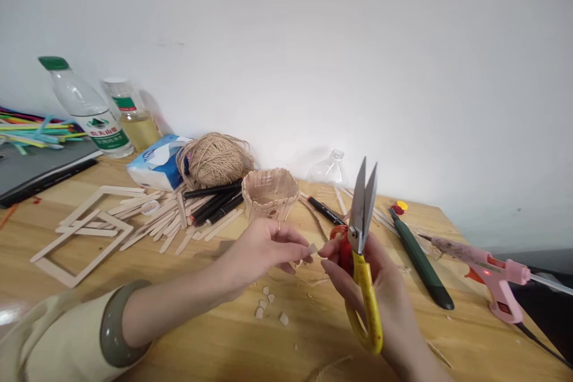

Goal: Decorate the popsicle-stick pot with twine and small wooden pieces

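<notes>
Between the thumb and fingers of my left hand [273,248] is a small pale wood piece [313,249], like a cut end of a craft stick. My right hand [380,274] holds scissors [358,239] with one red and one yellow handle; the blades point up and stand slightly apart. Its thumb and fingertip are close to the wood piece; I cannot tell if they touch it. Below my hands, several small cut wood pieces [283,319] lie on the wooden table [201,322]. Just behind my left hand stands a small stick-covered basket [271,194].
Craft sticks [168,227], black markers [219,206], stick frames [76,250], a twine ball [219,161] and a tissue pack [156,161] lie left. Bottles [96,113] stand behind them. A cut bottle top [333,170] is behind; a green-handled cutter [421,256] and pink glue gun [492,274] lie right.
</notes>
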The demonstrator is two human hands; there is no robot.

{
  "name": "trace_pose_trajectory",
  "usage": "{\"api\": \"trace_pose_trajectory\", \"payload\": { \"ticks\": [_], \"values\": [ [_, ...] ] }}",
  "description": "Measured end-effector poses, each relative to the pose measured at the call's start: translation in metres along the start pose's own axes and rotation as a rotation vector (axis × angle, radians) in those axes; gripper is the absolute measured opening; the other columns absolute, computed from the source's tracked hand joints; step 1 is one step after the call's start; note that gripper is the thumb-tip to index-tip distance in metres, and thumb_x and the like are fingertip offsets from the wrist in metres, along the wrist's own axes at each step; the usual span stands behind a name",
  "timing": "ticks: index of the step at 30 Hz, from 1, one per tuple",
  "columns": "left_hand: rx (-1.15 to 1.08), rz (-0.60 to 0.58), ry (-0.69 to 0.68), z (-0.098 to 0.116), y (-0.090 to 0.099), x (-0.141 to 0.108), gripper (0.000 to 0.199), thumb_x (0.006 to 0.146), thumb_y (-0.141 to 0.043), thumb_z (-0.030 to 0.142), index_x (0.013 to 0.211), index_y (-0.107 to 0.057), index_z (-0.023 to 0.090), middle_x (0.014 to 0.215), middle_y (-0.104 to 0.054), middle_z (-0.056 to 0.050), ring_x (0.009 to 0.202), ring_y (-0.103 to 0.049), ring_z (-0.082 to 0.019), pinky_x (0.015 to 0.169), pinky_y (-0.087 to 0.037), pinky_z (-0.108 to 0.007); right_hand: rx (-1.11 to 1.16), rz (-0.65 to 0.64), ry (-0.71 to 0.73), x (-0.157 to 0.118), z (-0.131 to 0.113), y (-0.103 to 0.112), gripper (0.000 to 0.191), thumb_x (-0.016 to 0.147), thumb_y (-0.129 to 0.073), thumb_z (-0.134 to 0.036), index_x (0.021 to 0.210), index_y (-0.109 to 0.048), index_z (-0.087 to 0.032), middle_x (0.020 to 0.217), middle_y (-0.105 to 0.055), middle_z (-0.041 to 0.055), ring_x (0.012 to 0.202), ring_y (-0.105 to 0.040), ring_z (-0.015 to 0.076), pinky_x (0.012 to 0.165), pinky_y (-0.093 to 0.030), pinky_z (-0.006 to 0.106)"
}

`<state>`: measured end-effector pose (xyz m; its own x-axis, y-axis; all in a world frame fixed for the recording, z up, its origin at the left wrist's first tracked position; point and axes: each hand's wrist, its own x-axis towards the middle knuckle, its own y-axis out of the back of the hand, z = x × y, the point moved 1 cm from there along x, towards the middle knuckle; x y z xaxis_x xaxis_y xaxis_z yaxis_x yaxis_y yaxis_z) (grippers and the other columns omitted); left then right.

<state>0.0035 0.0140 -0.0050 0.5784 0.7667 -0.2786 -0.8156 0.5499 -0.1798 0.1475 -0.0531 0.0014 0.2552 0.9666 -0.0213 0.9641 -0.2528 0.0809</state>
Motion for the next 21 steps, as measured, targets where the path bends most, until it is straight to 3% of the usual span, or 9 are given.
{"api": "trace_pose_trajectory", "payload": {
  "ticks": [7, 15, 21],
  "values": [
    [0.031, -0.007, 0.022, -0.003, -0.003, 0.0, 0.009, 0.067, -0.07, 0.024, 0.066, -0.068, 0.015, 0.062, -0.064, 0.002, 0.059, -0.054, -0.008, 0.057, -0.043, -0.019, 0.037, -0.038, 0.089, 0.009, 0.012, 0.0, 0.031, 0.067, -0.074, -0.032, 0.084, -0.05, -0.023, 0.07, -0.059, -0.0046, 0.058, -0.055, 0.0098, 0.05, -0.044, 0.018],
    [0.031, -0.002, 0.045, -0.004, -0.003, 0.0, 0.011, 0.065, -0.072, 0.027, 0.068, -0.069, 0.016, 0.061, -0.065, 0.003, 0.059, -0.053, -0.008, 0.056, -0.04, -0.02, -0.025, -0.051, 0.061, 0.007, 0.002, 0.002, 0.028, 0.068, -0.071, -0.034, 0.084, -0.053, -0.02, 0.07, -0.061, -0.0007, 0.055, -0.056, 0.0118, 0.048, -0.045, 0.022],
    [0.05, -0.001, 0.021, -0.006, -0.003, 0.002, 0.009, 0.066, -0.07, 0.025, 0.066, -0.069, 0.016, 0.062, -0.065, 0.002, 0.059, -0.052, -0.008, 0.056, -0.039, -0.02, -0.019, -0.02, 0.054, 0.01, 0.011, 0.003, 0.032, 0.065, -0.072, -0.036, 0.086, -0.052, -0.021, 0.065, -0.06, -0.0021, 0.049, -0.053, 0.011, 0.043, -0.042, 0.02]
  ]
}}
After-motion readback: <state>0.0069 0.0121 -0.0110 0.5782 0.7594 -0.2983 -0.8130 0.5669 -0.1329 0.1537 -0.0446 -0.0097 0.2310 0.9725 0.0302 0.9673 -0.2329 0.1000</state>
